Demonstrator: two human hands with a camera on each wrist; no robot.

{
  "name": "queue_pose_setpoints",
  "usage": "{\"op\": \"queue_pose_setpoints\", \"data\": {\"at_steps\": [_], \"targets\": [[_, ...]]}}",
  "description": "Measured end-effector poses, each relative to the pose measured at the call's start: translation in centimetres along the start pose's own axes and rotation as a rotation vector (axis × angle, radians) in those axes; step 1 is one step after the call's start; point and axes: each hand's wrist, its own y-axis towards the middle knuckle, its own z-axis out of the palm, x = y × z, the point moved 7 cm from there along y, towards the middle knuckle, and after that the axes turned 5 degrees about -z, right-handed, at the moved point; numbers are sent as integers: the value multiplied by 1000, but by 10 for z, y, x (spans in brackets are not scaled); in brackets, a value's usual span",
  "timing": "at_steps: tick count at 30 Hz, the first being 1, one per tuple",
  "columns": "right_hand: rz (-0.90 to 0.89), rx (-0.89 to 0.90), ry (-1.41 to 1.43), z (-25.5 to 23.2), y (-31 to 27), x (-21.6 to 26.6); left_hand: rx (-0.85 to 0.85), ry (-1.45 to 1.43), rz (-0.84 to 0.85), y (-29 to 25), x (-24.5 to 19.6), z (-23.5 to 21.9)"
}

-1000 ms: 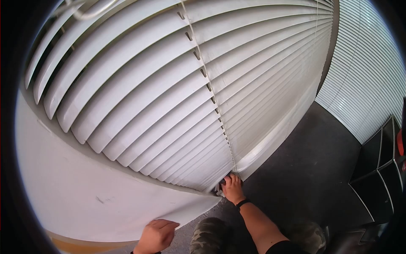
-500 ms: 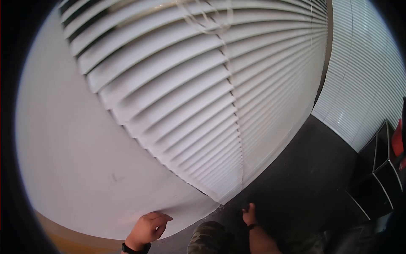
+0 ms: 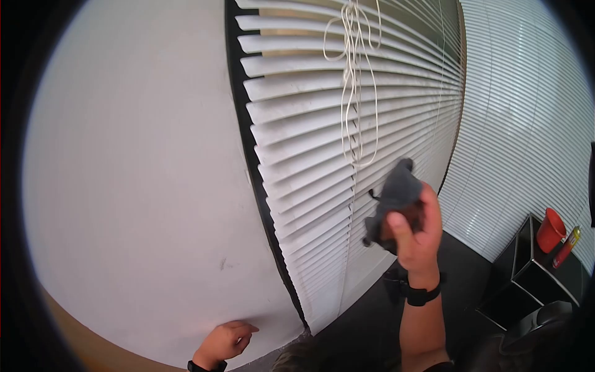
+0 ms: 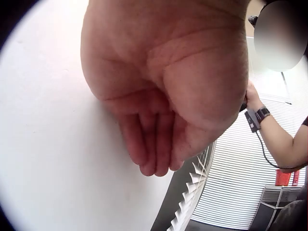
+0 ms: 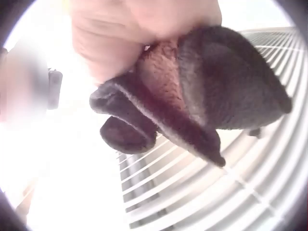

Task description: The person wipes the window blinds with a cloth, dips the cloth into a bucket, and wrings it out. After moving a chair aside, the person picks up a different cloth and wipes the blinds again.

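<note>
My right hand grips a bunched dark grey cloth with a reddish-brown patch, thumb on the near side. In the right wrist view the cloth hangs in thick folds below the fingers. White venetian blinds stand behind it, their slats tilted. My left hand is low in front of the white wall, holding nothing, with fingers loosely bent. The left wrist view shows its palm bare.
White pull cords hang looped over the blinds. Further blinds cover the right side. A black cabinet at the lower right bears a red bucket and a spray can. White wall fills the left.
My right hand has risen with the cloth from the blinds' bottom corner near the floor to mid-height before them. The head view has tilted up. My left hand stays low by the wall.
</note>
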Motion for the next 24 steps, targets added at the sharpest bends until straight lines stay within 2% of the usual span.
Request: {"op": "queue_pose_setpoints", "data": {"at_steps": [1, 2, 3, 5, 6, 7, 9, 11, 12, 15, 16, 17, 22, 24], "targets": [[-130, 115, -167, 19, 22, 17, 13, -20, -26, 3, 5, -2], [-208, 160, -181, 35, 33, 35, -2, -20, -15, 1, 5, -2], [-372, 189, -212, 49, 42, 57, -22, -36, -1, -1, 6, -1], [-422, 163, -130, 68, 50, 80, -51, -54, 17, -1, 4, -4], [-281, 109, -28, 75, 51, 76, -41, -50, -2, -2, 4, -4], [-289, 116, -25, 85, 61, 81, -33, -45, -23, -2, 4, -3], [-518, -91, -120, 91, 97, 104, -40, -50, -20, -3, 4, -5], [-678, -107, -216, 107, 134, 118, -45, -52, -22, -3, 5, -7], [-686, -99, -204, 117, 152, 120, -51, -52, 1, -3, 3, -9], [-758, -103, -281, 150, 191, 107, -53, -61, 11, 4, 4, -8], [-647, -104, -259, 158, 198, 93, -62, -64, 9, 5, 5, -9], [-611, -114, -254, 166, 200, 84, -49, -65, -3, 5, 4, -9], [-689, -195, -325, 173, 184, 52, -55, -62, -16, 14, 5, -14], [-668, -131, -330, 173, 166, 39, -33, -65, -43, 18, 4, -15]]}}
